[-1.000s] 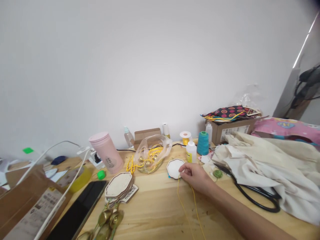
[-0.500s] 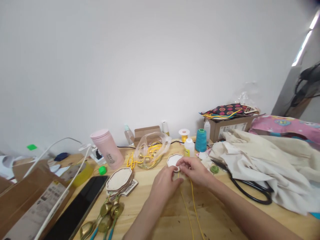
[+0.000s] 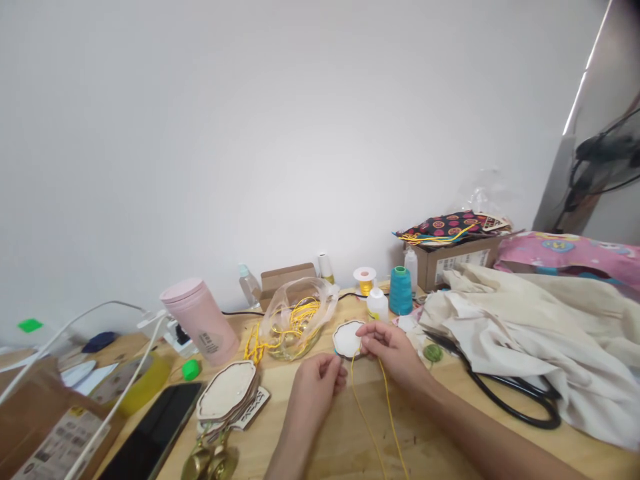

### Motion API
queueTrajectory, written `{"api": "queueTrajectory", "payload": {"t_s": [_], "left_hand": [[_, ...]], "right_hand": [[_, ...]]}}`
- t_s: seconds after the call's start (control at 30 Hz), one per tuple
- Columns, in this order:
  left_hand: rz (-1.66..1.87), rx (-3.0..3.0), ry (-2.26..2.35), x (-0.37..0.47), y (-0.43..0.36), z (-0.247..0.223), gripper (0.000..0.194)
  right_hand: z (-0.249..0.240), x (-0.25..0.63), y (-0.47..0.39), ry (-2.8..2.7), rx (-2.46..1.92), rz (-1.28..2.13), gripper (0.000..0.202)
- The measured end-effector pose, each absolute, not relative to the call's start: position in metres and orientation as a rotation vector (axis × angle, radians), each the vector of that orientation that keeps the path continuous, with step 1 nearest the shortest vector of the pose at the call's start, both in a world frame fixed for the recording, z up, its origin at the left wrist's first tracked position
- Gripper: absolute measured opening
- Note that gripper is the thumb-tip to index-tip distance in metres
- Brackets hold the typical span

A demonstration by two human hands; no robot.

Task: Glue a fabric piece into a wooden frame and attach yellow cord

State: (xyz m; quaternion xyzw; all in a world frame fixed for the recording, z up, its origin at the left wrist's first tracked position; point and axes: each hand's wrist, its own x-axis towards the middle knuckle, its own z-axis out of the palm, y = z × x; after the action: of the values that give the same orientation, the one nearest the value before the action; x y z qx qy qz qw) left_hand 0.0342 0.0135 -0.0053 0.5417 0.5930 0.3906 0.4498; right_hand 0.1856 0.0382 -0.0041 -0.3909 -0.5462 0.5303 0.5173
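A white scalloped plaque (image 3: 348, 339) with a dark rim lies on the wooden table in front of me. My right hand (image 3: 390, 347) is closed in a pinch at the plaque's right edge, on a yellow cord (image 3: 387, 400). Two strands of that cord run down toward the table's front edge. Just below and left of the plaque is my left hand (image 3: 317, 383), apart from it, with thumb and forefinger pressed together. Whatever sits in that pinch, if anything, is too small to make out.
At left are stacked plaques (image 3: 227, 390) with brass bells (image 3: 207, 461), a phone (image 3: 155, 427) and a pink tumbler (image 3: 200, 320). Behind stand a bag of yellow cord (image 3: 300, 313), a glue bottle (image 3: 377, 305) and a teal thread cone (image 3: 401, 293). Black-handled scissors (image 3: 500, 393) and cloth (image 3: 530, 333) lie right.
My left hand has drawn back from the plaque, down and to the left. My right hand stays at the plaque's edge with the cord. The view has shifted a little.
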Motion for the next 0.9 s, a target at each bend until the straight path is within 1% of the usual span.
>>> {"api": "queueTrajectory", "payload": {"t_s": [0.13,0.2,0.33,0.43,0.7,0.9], "left_hand": [[0.964,1.122,1.294,0.046,0.013,-0.002,0.049],[0.960,1.023,1.216,0.052,0.010,0.002,0.050],[0.999,0.735,1.011,0.056,0.007,0.006,0.035],[0.999,0.666,0.916,0.051,0.007,0.007,0.026],[0.914,0.590,0.930,0.043,0.008,0.007,0.025],[0.942,0.537,0.892,0.047,0.008,0.006,0.011]], "right_hand": [[0.003,0.185,0.036,-1.171,-0.819,1.410,0.013],[0.004,0.185,0.035,-1.113,-0.773,1.462,0.014],[0.004,0.184,0.034,-1.035,-0.698,1.548,0.013],[0.001,0.183,0.035,-1.011,-0.670,1.583,0.011],[-0.007,0.184,0.042,-0.966,-0.677,1.602,0.008],[-0.004,0.183,0.039,-1.020,-0.687,1.639,0.010]]}}
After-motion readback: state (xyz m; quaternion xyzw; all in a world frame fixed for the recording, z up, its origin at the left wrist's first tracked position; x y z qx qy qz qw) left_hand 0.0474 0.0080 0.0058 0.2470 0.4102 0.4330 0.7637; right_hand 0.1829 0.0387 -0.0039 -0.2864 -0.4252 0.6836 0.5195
